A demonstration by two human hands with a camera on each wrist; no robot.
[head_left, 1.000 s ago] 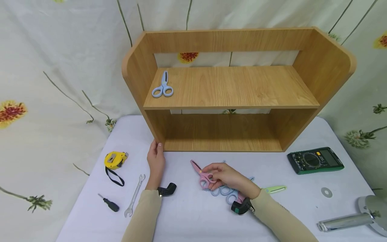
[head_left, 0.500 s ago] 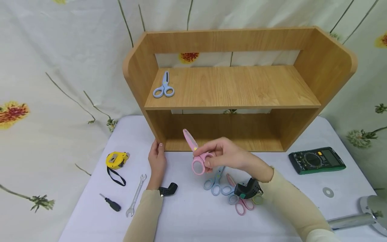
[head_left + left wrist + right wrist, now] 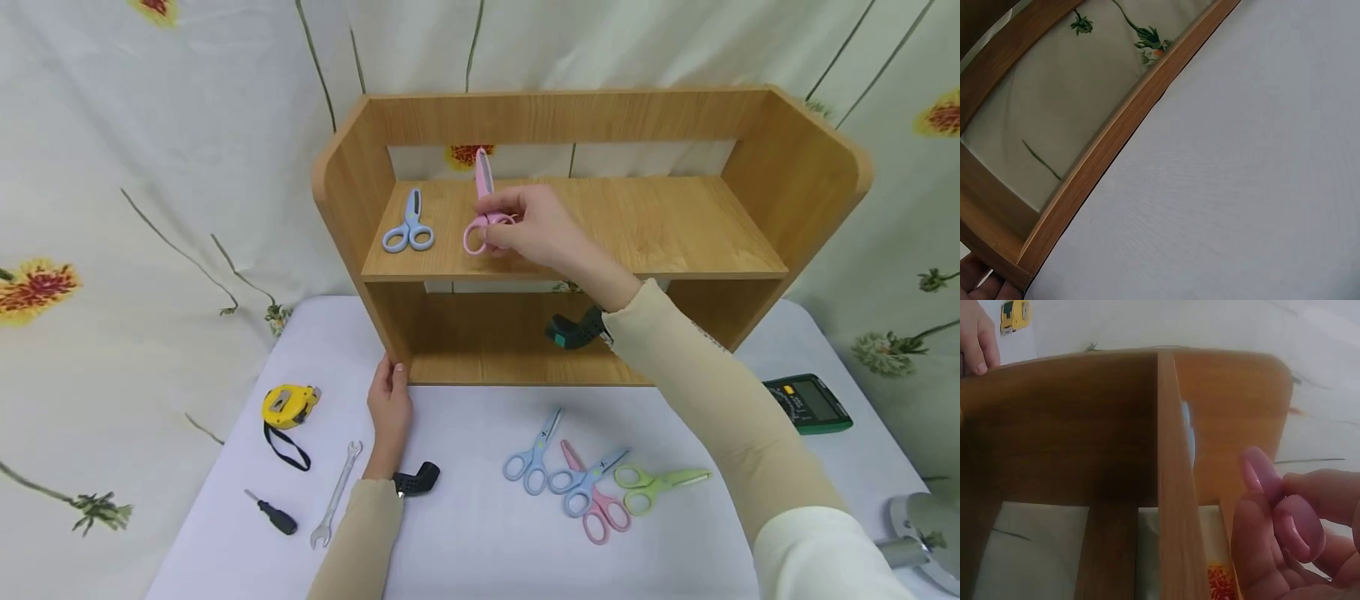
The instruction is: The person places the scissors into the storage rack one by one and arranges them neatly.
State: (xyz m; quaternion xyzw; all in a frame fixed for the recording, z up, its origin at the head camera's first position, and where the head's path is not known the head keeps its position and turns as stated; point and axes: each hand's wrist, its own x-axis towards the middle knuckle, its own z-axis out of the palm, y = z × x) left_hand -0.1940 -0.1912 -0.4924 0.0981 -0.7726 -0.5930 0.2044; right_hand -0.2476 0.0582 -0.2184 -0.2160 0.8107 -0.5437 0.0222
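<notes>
Head view: tape measure (image 3: 288, 406) at eight o'clock, screwdriver (image 3: 277, 517) between seven and eight, wrench (image 3: 337, 496) at seven, multimeter (image 3: 813, 402) between three and four, metal piece (image 3: 911, 521) at four.

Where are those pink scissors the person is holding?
In the head view, the pink scissors are in the right hand, above the wooden upper shelf, right of the light-blue scissors.
</notes>
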